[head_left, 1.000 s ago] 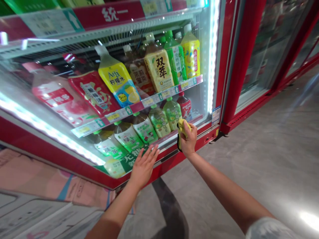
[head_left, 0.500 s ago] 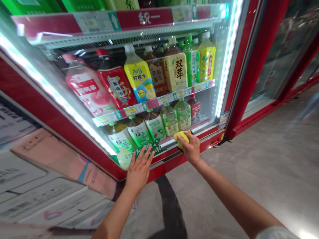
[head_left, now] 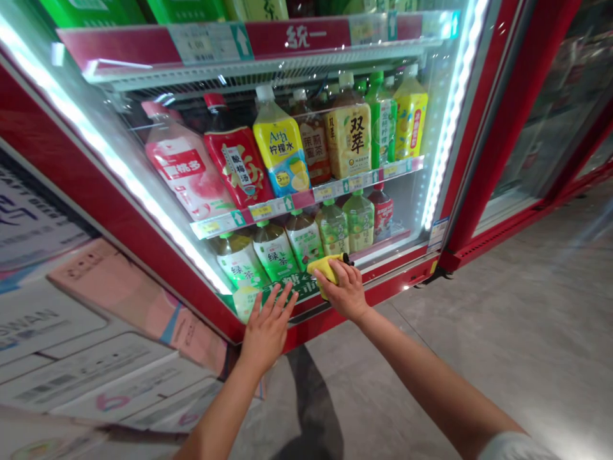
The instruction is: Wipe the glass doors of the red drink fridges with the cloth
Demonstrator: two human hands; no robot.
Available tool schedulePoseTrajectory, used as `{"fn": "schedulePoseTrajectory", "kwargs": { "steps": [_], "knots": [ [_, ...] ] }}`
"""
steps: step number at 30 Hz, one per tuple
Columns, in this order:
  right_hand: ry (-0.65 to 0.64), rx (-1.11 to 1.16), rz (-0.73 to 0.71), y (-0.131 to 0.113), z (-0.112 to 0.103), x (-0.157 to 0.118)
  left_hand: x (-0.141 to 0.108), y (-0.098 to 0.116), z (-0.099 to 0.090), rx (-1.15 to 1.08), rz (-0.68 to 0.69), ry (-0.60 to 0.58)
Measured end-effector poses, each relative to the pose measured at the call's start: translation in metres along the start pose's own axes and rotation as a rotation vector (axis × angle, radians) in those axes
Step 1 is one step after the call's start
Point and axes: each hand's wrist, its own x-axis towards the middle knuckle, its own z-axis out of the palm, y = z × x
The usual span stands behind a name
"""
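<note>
A yellow cloth (head_left: pixel 324 271) with a dark edge is in my right hand (head_left: pixel 345 291), which presses it against the lower part of the glass door of a drinks fridge. My left hand (head_left: pixel 268 329) lies with fingers spread at the lower left of the same door, over a green sticker (head_left: pixel 306 285), and holds nothing. Just behind the glass, several green tea bottles (head_left: pixel 276 257) line the bottom shelf. Above them, larger bottles such as a yellow lemon drink (head_left: pixel 282 153) and a red one (head_left: pixel 238 163) stand on the middle shelf.
Stacked cartons (head_left: pixel 138 306) crowd the left side, close to the fridge's red frame (head_left: pixel 316 326). Another red-framed fridge (head_left: pixel 507 153) stands to the right. Grey floor (head_left: pixel 460 332) stretches below and to the right, with a dark shadow under my arms.
My right hand has slid left along the bottom of the glass with the cloth, closer to my left hand. The left hand stays nearly in place. The view has shifted slightly.
</note>
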Motion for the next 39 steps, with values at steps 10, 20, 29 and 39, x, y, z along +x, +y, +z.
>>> {"fn": "schedulePoseTrajectory", "kwargs": {
  "steps": [10,20,29,39],
  "knots": [
    [0.216,-0.112,0.231,0.039,-0.012,0.035,-0.020,-0.015,-0.008,0.033,-0.007,-0.002],
    [-0.015,-0.192,-0.267,-0.016,0.005,-0.006,-0.026,-0.019,-0.005,0.041,-0.011,0.009],
    [0.171,-0.171,0.094,0.021,-0.003,0.011,-0.047,-0.028,-0.014,0.098,-0.106,0.000],
    [-0.017,-0.193,-0.204,-0.053,0.017,-0.002,-0.049,-0.025,-0.012,0.074,-0.138,-0.027]
  ]
}}
